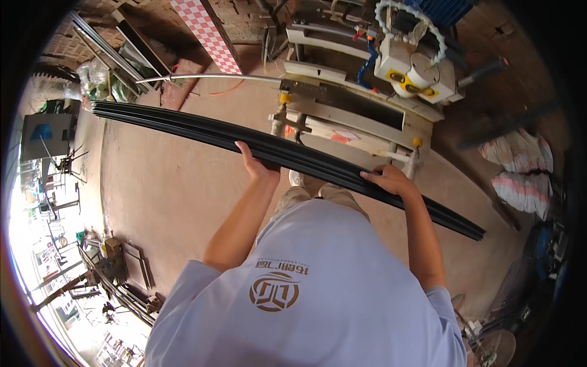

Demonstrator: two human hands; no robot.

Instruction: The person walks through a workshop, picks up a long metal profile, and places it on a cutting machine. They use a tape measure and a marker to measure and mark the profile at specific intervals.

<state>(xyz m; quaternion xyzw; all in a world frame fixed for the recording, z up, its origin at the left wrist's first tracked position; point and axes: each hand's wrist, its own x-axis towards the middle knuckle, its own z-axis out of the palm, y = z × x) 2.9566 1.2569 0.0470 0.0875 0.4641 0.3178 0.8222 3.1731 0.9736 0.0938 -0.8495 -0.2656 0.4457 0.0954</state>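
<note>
A long black grooved profile bar (202, 126) stretches across in front of me, its left end farther away and its right end nearer. My left hand (258, 164) grips it near the middle, thumb on top and fingers hidden beneath. Farther right, my right hand (390, 180) holds the bar the same way, its thumb lying over the upper face. Just beyond the bar stands a machine with a pale metal bed (342, 72) and two clamp posts topped by yellow knobs, one of them a left clamp post (279, 119).
A white motor head (422, 73) with hoses sits on the machine. A thin rod (208, 77) extends left from it. White sacks (520, 159) lie at the right. Metal profiles (107, 52) and a red-checked board (211, 37) lean at the far left. Frames and bars (116, 287) fill the lower left.
</note>
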